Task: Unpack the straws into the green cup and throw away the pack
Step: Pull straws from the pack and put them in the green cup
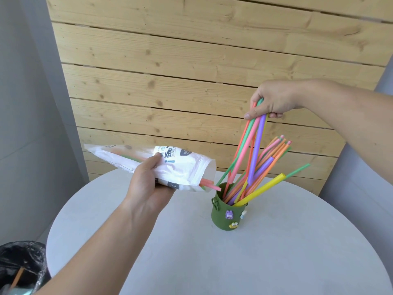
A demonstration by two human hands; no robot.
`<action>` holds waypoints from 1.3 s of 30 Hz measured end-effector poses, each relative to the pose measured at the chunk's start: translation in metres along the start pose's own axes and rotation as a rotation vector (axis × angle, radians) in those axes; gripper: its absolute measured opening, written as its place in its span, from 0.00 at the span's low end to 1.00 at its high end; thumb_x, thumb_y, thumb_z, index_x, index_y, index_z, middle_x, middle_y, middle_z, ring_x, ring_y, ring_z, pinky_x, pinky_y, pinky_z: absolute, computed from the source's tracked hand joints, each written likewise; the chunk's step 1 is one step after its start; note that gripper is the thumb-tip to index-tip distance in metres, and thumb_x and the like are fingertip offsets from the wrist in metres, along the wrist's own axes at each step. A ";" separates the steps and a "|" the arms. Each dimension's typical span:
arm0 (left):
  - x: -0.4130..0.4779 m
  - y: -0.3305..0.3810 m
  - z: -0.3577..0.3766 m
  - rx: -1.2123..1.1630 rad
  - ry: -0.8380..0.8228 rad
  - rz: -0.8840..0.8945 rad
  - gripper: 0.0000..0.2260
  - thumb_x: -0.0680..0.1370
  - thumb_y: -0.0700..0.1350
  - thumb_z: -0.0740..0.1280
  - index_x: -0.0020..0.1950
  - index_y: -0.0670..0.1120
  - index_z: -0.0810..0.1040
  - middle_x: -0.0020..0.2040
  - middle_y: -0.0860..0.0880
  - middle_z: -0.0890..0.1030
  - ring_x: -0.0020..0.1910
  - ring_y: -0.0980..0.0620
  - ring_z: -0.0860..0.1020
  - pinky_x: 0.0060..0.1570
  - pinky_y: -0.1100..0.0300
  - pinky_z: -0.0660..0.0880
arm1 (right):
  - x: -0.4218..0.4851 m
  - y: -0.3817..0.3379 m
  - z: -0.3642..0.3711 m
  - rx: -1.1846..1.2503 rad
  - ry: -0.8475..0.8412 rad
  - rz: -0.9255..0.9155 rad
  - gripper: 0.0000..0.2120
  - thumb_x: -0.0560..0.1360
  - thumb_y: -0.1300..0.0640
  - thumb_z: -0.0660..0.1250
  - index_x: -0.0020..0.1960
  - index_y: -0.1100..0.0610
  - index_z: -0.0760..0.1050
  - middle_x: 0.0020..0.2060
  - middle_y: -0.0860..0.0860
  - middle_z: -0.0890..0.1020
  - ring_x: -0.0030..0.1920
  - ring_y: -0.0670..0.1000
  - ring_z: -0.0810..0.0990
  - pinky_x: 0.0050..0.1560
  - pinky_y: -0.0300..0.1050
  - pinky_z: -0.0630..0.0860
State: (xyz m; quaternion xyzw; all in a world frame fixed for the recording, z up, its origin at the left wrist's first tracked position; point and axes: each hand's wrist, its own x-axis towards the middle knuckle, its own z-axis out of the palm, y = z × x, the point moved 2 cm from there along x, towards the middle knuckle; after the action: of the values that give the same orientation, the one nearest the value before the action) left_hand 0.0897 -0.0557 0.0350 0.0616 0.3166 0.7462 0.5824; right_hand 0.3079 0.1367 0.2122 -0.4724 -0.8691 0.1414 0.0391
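Observation:
My left hand [148,184] grips a white plastic straw pack [180,167] held level above the table, its open mouth pointing right toward the green cup [225,216]. A few straws remain inside the pack, and pink and green ends poke out of its mouth. The cup stands upright on the table, decorated with small figures, and holds several coloured straws [261,169] leaning right. My right hand [274,103] pinches the top ends of a bunch of straws [251,141] above the cup; their lower ends reach down into the cup.
A round white table [191,252] carries the cup. A bin lined with a black bag [21,267] stands on the floor at the lower left. A wooden slat wall rises behind the table.

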 end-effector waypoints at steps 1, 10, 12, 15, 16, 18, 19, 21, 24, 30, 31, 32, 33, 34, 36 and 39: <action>-0.001 -0.004 0.000 -0.001 -0.016 -0.036 0.09 0.84 0.40 0.63 0.57 0.36 0.79 0.56 0.39 0.86 0.59 0.38 0.84 0.65 0.39 0.76 | -0.002 0.001 0.000 -0.014 0.002 -0.011 0.16 0.70 0.46 0.77 0.38 0.60 0.82 0.26 0.51 0.76 0.25 0.49 0.71 0.23 0.38 0.71; 0.002 -0.030 0.001 -0.081 -0.052 -0.116 0.13 0.83 0.42 0.63 0.64 0.36 0.78 0.60 0.36 0.84 0.60 0.36 0.83 0.62 0.37 0.76 | -0.010 0.003 0.000 -0.025 0.018 -0.044 0.16 0.69 0.44 0.77 0.39 0.58 0.83 0.31 0.55 0.78 0.29 0.52 0.73 0.27 0.41 0.72; 0.002 -0.034 0.004 -0.087 -0.064 -0.132 0.13 0.83 0.42 0.63 0.63 0.36 0.79 0.59 0.37 0.85 0.58 0.37 0.84 0.58 0.39 0.78 | -0.010 0.004 0.001 -0.016 0.017 -0.042 0.16 0.69 0.44 0.77 0.39 0.58 0.83 0.30 0.54 0.78 0.29 0.53 0.73 0.27 0.41 0.72; 0.003 -0.040 0.005 -0.074 -0.059 -0.151 0.13 0.83 0.43 0.64 0.63 0.37 0.80 0.57 0.38 0.86 0.56 0.39 0.84 0.53 0.41 0.79 | -0.009 0.006 0.003 0.006 0.027 -0.043 0.14 0.70 0.46 0.77 0.36 0.57 0.81 0.26 0.51 0.76 0.25 0.50 0.71 0.25 0.39 0.71; 0.004 -0.042 0.006 -0.070 -0.054 -0.160 0.12 0.83 0.43 0.64 0.62 0.37 0.80 0.56 0.38 0.86 0.56 0.39 0.84 0.53 0.41 0.79 | -0.008 0.006 0.003 0.007 0.028 -0.044 0.14 0.70 0.46 0.77 0.36 0.57 0.81 0.26 0.51 0.76 0.24 0.49 0.71 0.24 0.39 0.71; 0.005 -0.045 0.008 -0.059 -0.056 -0.177 0.12 0.83 0.43 0.64 0.60 0.37 0.80 0.54 0.38 0.87 0.55 0.39 0.84 0.52 0.42 0.79 | -0.008 0.006 0.004 0.003 0.025 -0.047 0.15 0.70 0.46 0.77 0.37 0.57 0.81 0.28 0.53 0.77 0.23 0.48 0.71 0.24 0.38 0.71; 0.005 -0.046 0.009 -0.057 -0.058 -0.184 0.11 0.83 0.43 0.64 0.59 0.37 0.80 0.53 0.38 0.87 0.55 0.39 0.84 0.52 0.42 0.79 | -0.007 0.007 0.004 0.000 0.023 -0.050 0.15 0.70 0.46 0.77 0.37 0.57 0.81 0.28 0.54 0.77 0.23 0.48 0.71 0.24 0.38 0.71; 0.006 -0.048 0.011 -0.053 -0.061 -0.190 0.11 0.83 0.43 0.64 0.58 0.38 0.81 0.52 0.39 0.87 0.54 0.39 0.84 0.53 0.42 0.78 | -0.007 0.007 0.005 -0.004 0.022 -0.054 0.16 0.70 0.46 0.77 0.38 0.58 0.81 0.29 0.55 0.77 0.24 0.48 0.72 0.24 0.39 0.72; 0.008 -0.048 0.011 -0.031 -0.066 -0.198 0.12 0.82 0.44 0.65 0.60 0.38 0.81 0.54 0.39 0.87 0.56 0.38 0.84 0.58 0.41 0.77 | -0.007 0.008 0.004 0.001 0.024 -0.056 0.15 0.70 0.46 0.77 0.37 0.58 0.81 0.29 0.55 0.77 0.24 0.49 0.71 0.24 0.39 0.72; 0.007 -0.038 0.013 -0.020 -0.075 -0.218 0.14 0.81 0.43 0.66 0.64 0.37 0.79 0.58 0.38 0.85 0.58 0.37 0.84 0.56 0.39 0.78 | -0.007 0.011 0.001 0.009 0.037 -0.045 0.17 0.69 0.46 0.77 0.39 0.60 0.81 0.28 0.53 0.78 0.24 0.50 0.71 0.24 0.40 0.72; 0.007 -0.038 0.014 -0.017 -0.074 -0.223 0.14 0.81 0.42 0.66 0.65 0.37 0.79 0.58 0.37 0.85 0.58 0.37 0.84 0.55 0.39 0.78 | -0.007 0.011 0.001 0.009 0.038 -0.044 0.17 0.69 0.46 0.77 0.39 0.60 0.81 0.28 0.53 0.78 0.24 0.50 0.72 0.24 0.39 0.72; 0.007 -0.038 0.015 -0.018 -0.073 -0.227 0.14 0.81 0.42 0.66 0.65 0.37 0.79 0.58 0.37 0.85 0.58 0.36 0.84 0.55 0.38 0.78 | -0.007 0.010 0.001 0.009 0.037 -0.043 0.17 0.70 0.46 0.77 0.38 0.60 0.81 0.28 0.53 0.78 0.25 0.51 0.72 0.25 0.39 0.72; 0.006 -0.039 0.015 -0.020 -0.072 -0.229 0.15 0.81 0.42 0.66 0.66 0.37 0.78 0.58 0.37 0.85 0.58 0.36 0.83 0.56 0.38 0.78 | -0.008 0.010 0.001 0.011 0.038 -0.043 0.17 0.70 0.46 0.78 0.38 0.60 0.81 0.28 0.54 0.77 0.25 0.51 0.72 0.25 0.39 0.72; 0.005 -0.040 0.016 -0.025 -0.073 -0.229 0.15 0.82 0.41 0.66 0.66 0.36 0.78 0.58 0.37 0.85 0.59 0.36 0.83 0.56 0.37 0.78 | -0.008 0.009 0.001 0.013 0.039 -0.042 0.17 0.70 0.46 0.78 0.38 0.60 0.81 0.28 0.54 0.77 0.25 0.51 0.72 0.26 0.39 0.72; 0.004 -0.041 0.018 -0.029 -0.072 -0.228 0.14 0.82 0.41 0.65 0.64 0.35 0.79 0.57 0.36 0.85 0.58 0.36 0.83 0.56 0.38 0.77 | -0.009 0.008 0.001 0.022 0.042 -0.042 0.17 0.70 0.46 0.77 0.37 0.59 0.80 0.28 0.54 0.77 0.25 0.51 0.71 0.25 0.39 0.71; 0.003 -0.044 0.020 -0.022 -0.073 -0.232 0.14 0.82 0.40 0.65 0.64 0.35 0.79 0.58 0.36 0.85 0.58 0.37 0.84 0.55 0.39 0.78 | -0.012 0.008 0.000 0.020 0.059 -0.043 0.18 0.69 0.46 0.78 0.38 0.60 0.81 0.28 0.54 0.76 0.24 0.50 0.71 0.25 0.39 0.71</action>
State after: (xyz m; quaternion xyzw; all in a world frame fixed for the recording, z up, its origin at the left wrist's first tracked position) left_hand 0.1348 -0.0390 0.0259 0.0452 0.2920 0.6746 0.6765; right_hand 0.3206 0.1309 0.2113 -0.4570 -0.8761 0.1353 0.0727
